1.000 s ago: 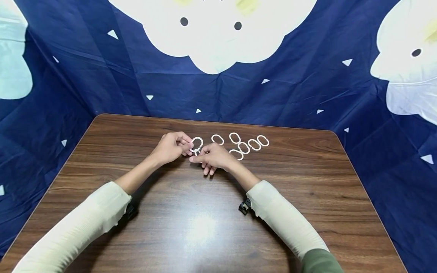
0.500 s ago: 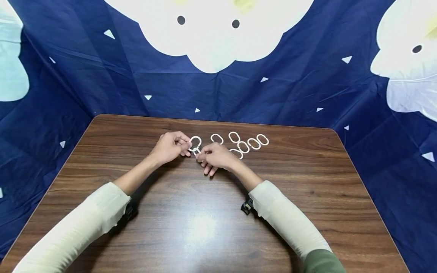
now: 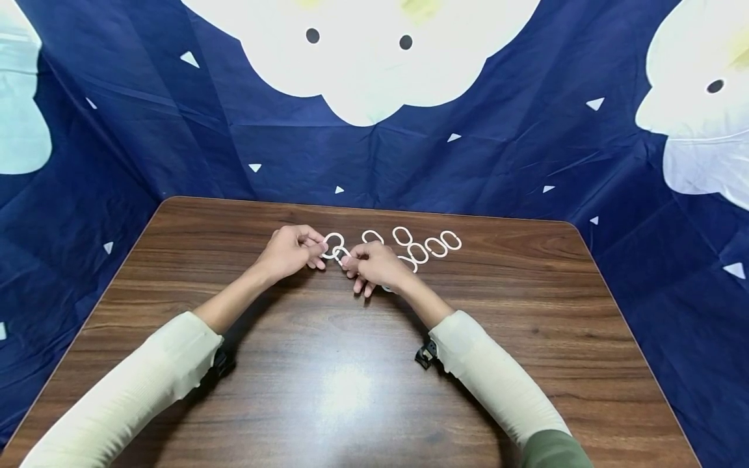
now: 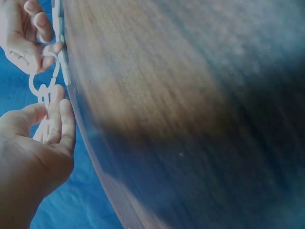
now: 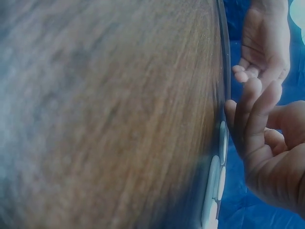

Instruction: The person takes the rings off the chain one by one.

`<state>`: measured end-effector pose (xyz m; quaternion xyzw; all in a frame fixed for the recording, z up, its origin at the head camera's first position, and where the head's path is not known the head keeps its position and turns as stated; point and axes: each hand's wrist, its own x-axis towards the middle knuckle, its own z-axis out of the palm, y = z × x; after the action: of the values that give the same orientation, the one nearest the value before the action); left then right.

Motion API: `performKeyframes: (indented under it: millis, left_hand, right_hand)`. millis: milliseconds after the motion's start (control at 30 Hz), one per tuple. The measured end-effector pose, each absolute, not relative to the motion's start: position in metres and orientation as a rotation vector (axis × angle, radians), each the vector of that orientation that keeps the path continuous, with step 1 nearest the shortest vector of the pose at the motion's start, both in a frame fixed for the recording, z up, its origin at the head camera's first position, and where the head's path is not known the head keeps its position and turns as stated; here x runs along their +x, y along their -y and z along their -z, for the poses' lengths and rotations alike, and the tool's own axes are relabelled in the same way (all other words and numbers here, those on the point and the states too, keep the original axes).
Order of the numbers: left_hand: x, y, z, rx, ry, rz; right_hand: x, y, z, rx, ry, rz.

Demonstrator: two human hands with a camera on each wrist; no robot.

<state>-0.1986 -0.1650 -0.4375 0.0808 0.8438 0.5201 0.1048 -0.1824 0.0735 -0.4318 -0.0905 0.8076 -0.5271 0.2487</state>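
Observation:
My left hand (image 3: 291,249) pinches a white oval link (image 3: 333,234) between thumb and fingers, above the far part of the table. Just to its right, my right hand (image 3: 377,266) pinches a second white link (image 3: 342,247) with thumb and forefinger. The two links look hooked through each other, which the left wrist view also shows where the left link (image 4: 44,87) meets the right link (image 4: 31,83). My right hand's other fingers (image 5: 263,107) are spread loosely in the right wrist view. Its fingers hide part of its link.
Several loose white links (image 3: 418,253) lie right of and behind my right hand. One link (image 3: 372,232) is partly covered by that hand, and a pale edge (image 3: 387,288) peeks out below it. The brown wooden table (image 3: 497,338) ends at a blue cloth (image 3: 409,169).
My right hand has drawn slightly up and to the right, and its link has turned to show more of its oval. The left hand has shifted slightly left with its link.

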Motion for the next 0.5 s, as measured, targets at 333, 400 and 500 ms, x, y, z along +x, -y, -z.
performKeyframes:
  millis: [333,400,500]
  left_hand:
    - [-0.1999,0.1691,0.4391,0.240,-2.471,-1.520]
    - [-0.2002,0.1698,0.4388,0.246,-2.470,-1.519]
    - [-0.2013,0.1702,0.4397,0.252,-2.469,-1.514]
  right_hand:
    - [-0.1846,-0.0715,0.4288,-0.270,-2.293,1.424]
    - [-0.1849,-0.0715,0.4281,-0.271,-2.300,1.427]
    - [-0.1857,-0.0718,0.4286,-0.270,-2.313,1.428]
